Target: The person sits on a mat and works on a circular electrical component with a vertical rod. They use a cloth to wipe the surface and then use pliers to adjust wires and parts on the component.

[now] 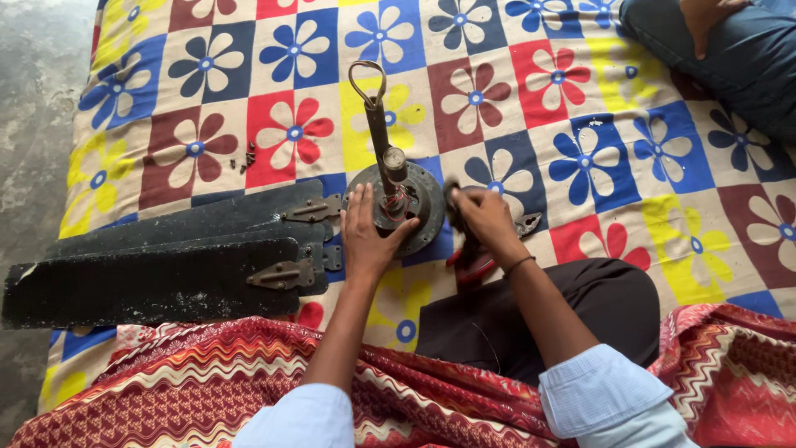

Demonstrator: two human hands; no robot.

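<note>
— Near the middle of the flowered sheet [580, 83], where is the fan motor [396, 197]?

— There, its rod upright. The left hand [365, 236] lies on its near rim, fingers [358, 203] spread flat, gripping nothing.

— And the right hand [485, 220]?

— Curled at the motor's right edge around a small dark part; red-handled pliers [473, 265] lie beneath it. Black fan blades [166, 265] rest by the sheet's left edge.

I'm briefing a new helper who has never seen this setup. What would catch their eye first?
Centre stage, a round fan motor with an upright hooked rod, steadied by the left hand while the right hand works its edge. Dark fan blades lie stacked at left on the bright flowered cloth.
</note>
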